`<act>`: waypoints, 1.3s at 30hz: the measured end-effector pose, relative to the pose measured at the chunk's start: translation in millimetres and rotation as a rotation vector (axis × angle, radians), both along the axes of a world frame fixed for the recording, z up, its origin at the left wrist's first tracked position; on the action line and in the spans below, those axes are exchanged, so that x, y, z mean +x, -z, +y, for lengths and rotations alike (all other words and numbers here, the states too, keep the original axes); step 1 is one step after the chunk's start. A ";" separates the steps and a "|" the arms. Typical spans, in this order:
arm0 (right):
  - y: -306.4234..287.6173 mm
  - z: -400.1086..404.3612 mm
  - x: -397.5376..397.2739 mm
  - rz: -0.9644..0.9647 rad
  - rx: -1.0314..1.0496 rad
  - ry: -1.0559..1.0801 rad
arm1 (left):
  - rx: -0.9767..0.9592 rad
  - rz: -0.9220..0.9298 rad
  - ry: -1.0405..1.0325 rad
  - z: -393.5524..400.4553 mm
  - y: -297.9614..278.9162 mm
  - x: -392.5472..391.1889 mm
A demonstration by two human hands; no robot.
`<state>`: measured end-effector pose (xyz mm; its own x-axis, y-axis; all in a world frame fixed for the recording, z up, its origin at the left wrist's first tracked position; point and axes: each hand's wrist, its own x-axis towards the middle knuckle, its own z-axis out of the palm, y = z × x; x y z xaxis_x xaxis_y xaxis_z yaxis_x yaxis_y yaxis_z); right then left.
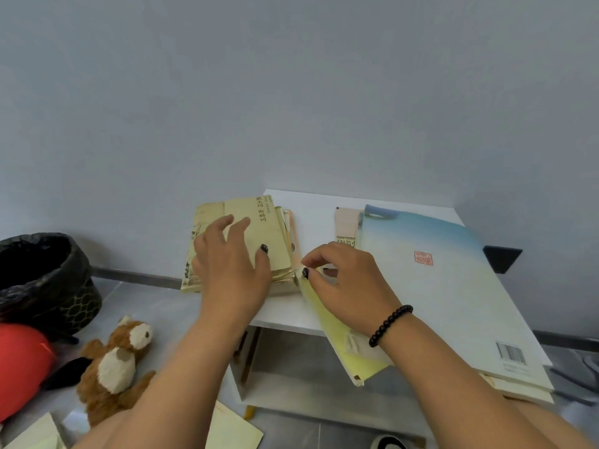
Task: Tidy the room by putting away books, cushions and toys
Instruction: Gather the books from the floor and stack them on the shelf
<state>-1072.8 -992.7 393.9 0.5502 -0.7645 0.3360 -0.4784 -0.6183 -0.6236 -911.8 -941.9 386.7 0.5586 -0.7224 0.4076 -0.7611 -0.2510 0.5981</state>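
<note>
A stack of yellowed paperbacks (pixel 240 244) is seen at the centre of the frame, on the left part of a small white bench (pixel 311 218), its left side overhanging the bench edge. The left hand (pixel 231 270) is laid flat on the top cover, its fingers (pixel 220 226) spread and nearly straight, nothing being gripped; the stack is probably being steadied so that it does not slide off. Just right of the stack, a thin yellow-green book (pixel 337 332) lies slanted toward the lower centre, projecting past the bench's near edge. Its upper corner is pinched between thumb and forefinger of the right hand (pixel 346 286), the other fingers being curled; it is judged that this book is being brought onto the stack or squared against it.

Further right, a large blue-and-white book (pixel 437 286) is placed back cover up, a barcode showing, over further books, with a pinkish book (pixel 346 226) partly tucked under its upper left corner. A beaded bracelet (pixel 390 325) is worn on the right wrist.

On the floor at lower left, a brown and white plush toy (pixel 115 364) is left lying, beside a red cushion (pixel 22 367) and a black-lined waste bin (pixel 45 280). More pale books (pixel 233 429) lie at the bottom edge, so the tidying is judged far from finished.
</note>
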 end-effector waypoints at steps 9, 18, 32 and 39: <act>-7.7 -21.1 -79.6 0.277 0.115 0.245 | 0.140 -0.025 0.532 -13.4 14.0 -86.3; 3.3 20.6 -116.9 0.550 0.146 0.127 | 0.369 0.002 0.564 -36.0 15.7 -105.0; 2.9 34.8 -104.2 0.665 -0.011 0.178 | 0.231 0.580 0.533 -34.9 2.0 -113.4; 22.5 39.6 -119.5 0.228 -0.522 0.251 | 0.061 0.744 0.491 -25.4 -14.1 -109.6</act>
<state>-1192.3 -953.1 371.3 0.4767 -0.6467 0.5955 -0.7345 -0.6652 -0.1344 -1021.4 -967.3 400.8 0.2854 -0.9583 0.0158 -0.2113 -0.0468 0.9763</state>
